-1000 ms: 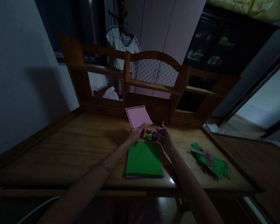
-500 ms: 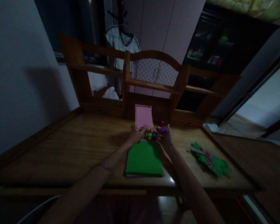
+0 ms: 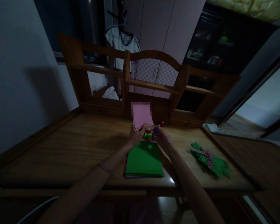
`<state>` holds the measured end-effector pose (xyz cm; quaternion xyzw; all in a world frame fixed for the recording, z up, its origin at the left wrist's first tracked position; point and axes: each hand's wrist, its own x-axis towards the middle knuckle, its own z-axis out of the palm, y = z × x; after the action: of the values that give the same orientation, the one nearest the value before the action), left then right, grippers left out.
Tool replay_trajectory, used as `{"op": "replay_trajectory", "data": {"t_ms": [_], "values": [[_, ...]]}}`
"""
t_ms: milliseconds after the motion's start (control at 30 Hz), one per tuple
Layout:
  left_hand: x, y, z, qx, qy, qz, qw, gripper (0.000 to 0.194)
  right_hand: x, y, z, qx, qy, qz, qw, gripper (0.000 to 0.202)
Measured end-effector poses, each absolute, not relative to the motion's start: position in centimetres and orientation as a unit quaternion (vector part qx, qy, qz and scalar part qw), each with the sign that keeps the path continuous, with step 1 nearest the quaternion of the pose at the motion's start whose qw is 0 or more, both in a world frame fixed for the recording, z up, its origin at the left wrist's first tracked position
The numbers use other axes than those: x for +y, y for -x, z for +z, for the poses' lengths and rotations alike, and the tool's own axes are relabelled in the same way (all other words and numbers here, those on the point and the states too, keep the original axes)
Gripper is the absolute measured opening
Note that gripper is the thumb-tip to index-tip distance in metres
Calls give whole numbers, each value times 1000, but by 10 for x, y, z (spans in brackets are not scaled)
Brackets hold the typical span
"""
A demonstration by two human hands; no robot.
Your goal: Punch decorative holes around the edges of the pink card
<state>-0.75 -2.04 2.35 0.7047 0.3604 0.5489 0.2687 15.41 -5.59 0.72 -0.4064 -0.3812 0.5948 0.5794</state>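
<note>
Your pink square sheet with dotted edges (image 3: 142, 118) looks like smooth, matt paper. The flat green square stack (image 3: 143, 160) before you appears just as matt and even-faced. Your brown wooden bench (image 3: 95, 137) shows grain beneath a glossy finish that catches a bright glint. You see rough, papery shreds in the green bundle (image 3: 219, 166); your thin pale bracelet (image 3: 105, 168) looks smooth, perhaps metal.
</note>
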Motion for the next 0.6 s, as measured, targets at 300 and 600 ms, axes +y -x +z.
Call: {"op": "replay_trajectory", "data": {"t_ms": [300,600], "values": [[-21,4,17,339,-746,518,248,25,-59,-151,10,-407,391,628,535,50],[-24,3,19,348,-727,531,261,25,-54,-150,5,-411,412,598,551,50]]}}
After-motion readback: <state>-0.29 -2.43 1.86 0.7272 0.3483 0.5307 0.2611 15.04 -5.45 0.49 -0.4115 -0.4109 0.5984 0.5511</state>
